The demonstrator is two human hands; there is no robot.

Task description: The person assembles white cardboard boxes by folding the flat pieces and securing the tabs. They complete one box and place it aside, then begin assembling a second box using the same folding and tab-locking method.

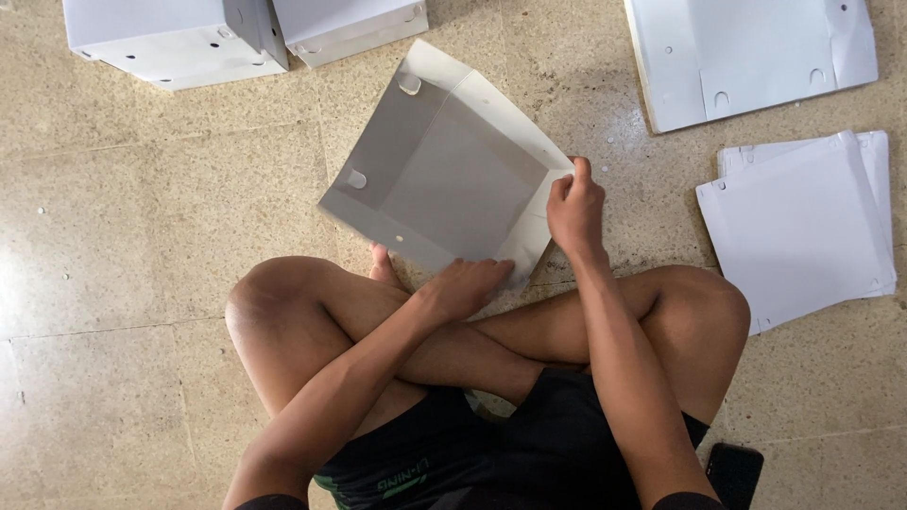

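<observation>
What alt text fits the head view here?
A person sits cross-legged on a tiled floor, both hands on a half-folded white cardboard box: left hand on its near edge, right hand pinching a side flap. Finished boxes and flat sheets lie around.

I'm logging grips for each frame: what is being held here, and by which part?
A partly folded white cardboard box blank: right hand pinches its right side flap; left hand presses its near edge.

a speckled tile floor (pixel 142 236) carries everything. measured from the half-folded grey box (pixel 444 170) at its middle, two finished boxes (pixel 179 38) sit up-left. flat white sheets (pixel 803 227) lie to its right.
</observation>
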